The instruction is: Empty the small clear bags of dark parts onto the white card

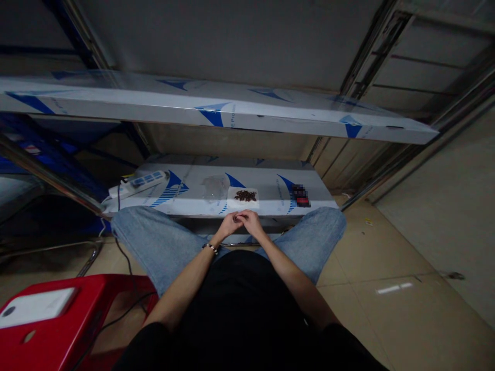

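Observation:
My left hand (229, 225) and my right hand (250, 221) meet in front of the lower shelf's near edge. Their fingers are closed and pressed together around something too small to make out. Just beyond them, a pile of small dark brown pieces (245, 196) lies on a white sheet (253, 204). Left of the sheet is a clear, see-through plastic item (215, 188), perhaps a bag. Farther right on the same surface lies a dark and red object (301, 196), blurred by pixelation.
The film-covered lower shelf (266, 198) sits beneath an upper shelf (270, 118) that crosses overhead. A white power strip (141, 181) lies at the lower shelf's left end. On a red stool (83, 288) at my left rests a white box-like device (38, 307), with a black cable nearby.

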{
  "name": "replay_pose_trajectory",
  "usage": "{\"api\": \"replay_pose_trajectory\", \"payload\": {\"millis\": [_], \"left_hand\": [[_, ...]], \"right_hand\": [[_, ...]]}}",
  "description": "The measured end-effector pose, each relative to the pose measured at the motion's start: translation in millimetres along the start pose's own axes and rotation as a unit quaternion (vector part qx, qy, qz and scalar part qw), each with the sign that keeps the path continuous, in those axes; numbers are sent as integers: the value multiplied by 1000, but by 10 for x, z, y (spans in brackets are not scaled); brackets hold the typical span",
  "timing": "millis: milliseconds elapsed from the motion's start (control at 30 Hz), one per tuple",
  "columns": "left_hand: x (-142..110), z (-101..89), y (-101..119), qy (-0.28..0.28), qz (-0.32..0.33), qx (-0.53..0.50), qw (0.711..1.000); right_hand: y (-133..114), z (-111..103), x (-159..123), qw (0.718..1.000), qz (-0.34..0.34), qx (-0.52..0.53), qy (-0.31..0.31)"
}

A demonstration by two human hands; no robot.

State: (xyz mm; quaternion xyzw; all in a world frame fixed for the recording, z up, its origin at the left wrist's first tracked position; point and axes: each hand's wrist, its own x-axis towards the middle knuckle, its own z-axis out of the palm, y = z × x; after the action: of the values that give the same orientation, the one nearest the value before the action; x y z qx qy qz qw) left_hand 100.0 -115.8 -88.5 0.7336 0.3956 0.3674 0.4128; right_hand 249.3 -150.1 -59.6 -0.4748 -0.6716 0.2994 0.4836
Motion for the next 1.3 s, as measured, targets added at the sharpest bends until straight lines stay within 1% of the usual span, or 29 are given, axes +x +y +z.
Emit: {"api": "replay_pose_trajectory", "payload": {"millis": [167,267,433,500,567,667,733,833,933,1133,1300], "left_hand": [[-28,-25,122,-7,-9,-13,1000],[-40,-32,179,-5,-14,-16,1000],[-19,-12,165,0,-29,-40,999],[-7,-2,141,4,-33,-52,998],[-2,3,124,11,-36,-61,997],[-13,-2,125,14,-40,-62,997],[-27,-7,143,12,-42,-61,997],[-46,-7,183,13,-49,-67,996],[-57,0,217,20,-59,-79,995],[-79,7,245,16,-62,-84,994],[-96,11,241,13,-64,-88,994]], "right_hand": [[-1,-46,20,999,40,-4,12],[12,-42,16,999,42,-9,10],[10,-38,15,999,46,6,26],[20,-86,61,998,44,11,52],[64,-176,157,994,42,-9,101],[205,-352,362,976,67,-97,182],[330,-451,491,961,94,-161,205],[509,-524,615,951,127,-216,179],[645,-544,670,953,139,-228,142],[828,-617,718,964,103,-229,89],[869,-636,699,966,74,-234,80]]}}
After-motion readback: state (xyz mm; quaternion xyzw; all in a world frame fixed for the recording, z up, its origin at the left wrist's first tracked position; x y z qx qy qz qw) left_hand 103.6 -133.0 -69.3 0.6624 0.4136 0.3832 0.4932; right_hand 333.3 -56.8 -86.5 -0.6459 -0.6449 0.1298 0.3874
